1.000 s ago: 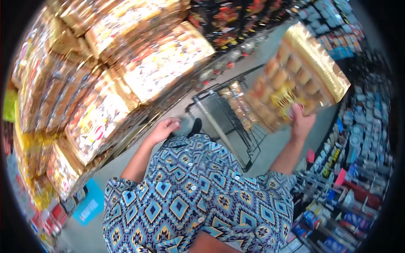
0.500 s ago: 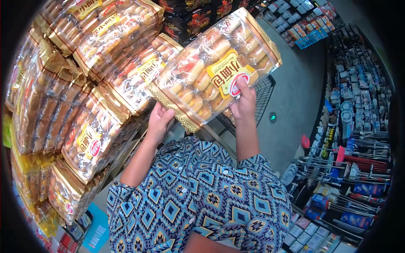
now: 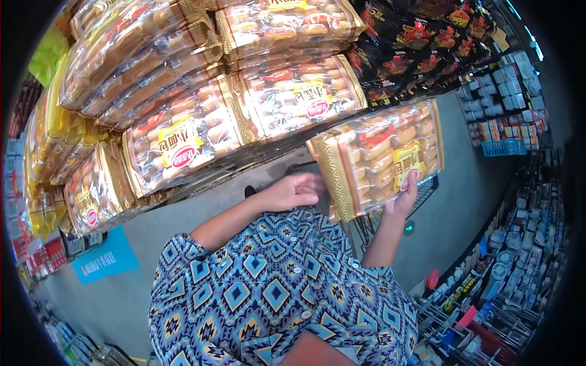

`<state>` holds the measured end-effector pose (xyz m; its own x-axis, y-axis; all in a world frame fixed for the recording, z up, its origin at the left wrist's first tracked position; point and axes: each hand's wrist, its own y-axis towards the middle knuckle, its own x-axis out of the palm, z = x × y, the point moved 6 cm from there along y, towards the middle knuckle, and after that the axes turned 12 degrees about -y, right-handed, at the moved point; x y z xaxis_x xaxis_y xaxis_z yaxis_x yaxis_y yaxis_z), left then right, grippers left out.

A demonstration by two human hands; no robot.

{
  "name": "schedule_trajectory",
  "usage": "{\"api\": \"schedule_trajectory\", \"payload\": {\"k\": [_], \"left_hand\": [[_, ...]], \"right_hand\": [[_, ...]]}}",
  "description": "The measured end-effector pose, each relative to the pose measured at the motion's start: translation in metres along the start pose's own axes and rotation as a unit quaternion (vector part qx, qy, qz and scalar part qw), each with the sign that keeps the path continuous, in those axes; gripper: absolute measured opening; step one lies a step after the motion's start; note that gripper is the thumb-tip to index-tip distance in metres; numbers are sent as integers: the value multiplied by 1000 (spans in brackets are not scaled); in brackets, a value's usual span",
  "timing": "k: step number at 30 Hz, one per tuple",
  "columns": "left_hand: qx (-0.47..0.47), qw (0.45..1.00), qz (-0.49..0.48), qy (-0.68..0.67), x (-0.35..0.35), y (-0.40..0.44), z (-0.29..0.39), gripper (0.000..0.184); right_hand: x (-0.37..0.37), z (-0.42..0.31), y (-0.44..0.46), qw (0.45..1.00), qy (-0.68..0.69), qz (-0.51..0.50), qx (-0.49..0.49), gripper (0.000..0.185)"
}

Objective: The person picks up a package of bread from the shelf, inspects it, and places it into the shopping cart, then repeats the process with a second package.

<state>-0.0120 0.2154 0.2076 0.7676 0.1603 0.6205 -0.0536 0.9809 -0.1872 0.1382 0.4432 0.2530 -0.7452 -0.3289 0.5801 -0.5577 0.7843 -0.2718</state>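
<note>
My right hand (image 3: 400,200) grips the lower right edge of a clear pack of small bread rolls (image 3: 381,160), thumb on the yellow label. The pack has gold zigzag end bands and hangs tilted in front of the display. My left hand (image 3: 294,193) is off the pack, just left of its gold end. It holds nothing; its fingers are loosely apart, their tips blurred by motion. Similar packs lie in stacks close by, among them one bread pack (image 3: 308,100) above my hands and another bread pack (image 3: 183,131) to the left.
Black bags with red print (image 3: 421,49) are piled at the upper right of the display. A wire shopping cart (image 3: 427,186) stands partly behind the held pack. Shelves of small goods (image 3: 519,213) line the aisle's right side. A blue floor sign (image 3: 107,256) is at lower left.
My left hand has let go of the bread pack and moved away from it. The pack, in my right hand, has swung to the right in view. My view has turned toward the stacks.
</note>
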Motion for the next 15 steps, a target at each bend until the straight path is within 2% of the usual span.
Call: {"api": "schedule_trajectory", "payload": {"k": [2, 4, 7, 10, 12, 15], "left_hand": [[-25, 999, 13, 41, -16, -9, -33, 49], [-26, 1000, 14, 11, -26, -21, -55, 54], [-42, 999, 8, 4, -15, -42, -34, 49], [-14, 999, 24, -38, -16, -50, -24, 44], [20, 997, 25, -73, -18, -48, -14, 41], [51, 997, 53, -35, -24, -41, -4, 41]], "right_hand": [[-4, 10, 5, 1000, -4, -6, 7, 47], [5, 28, 16, 1000, -5, -15, 27, 46], [40, 55, 29, 996, 5, -53, 78, 44], [71, 84, 55, 986, 41, -92, 134, 40], [93, 94, 69, 983, 42, -108, 146, 39], [109, 100, 85, 987, 13, -91, 131, 41]]}}
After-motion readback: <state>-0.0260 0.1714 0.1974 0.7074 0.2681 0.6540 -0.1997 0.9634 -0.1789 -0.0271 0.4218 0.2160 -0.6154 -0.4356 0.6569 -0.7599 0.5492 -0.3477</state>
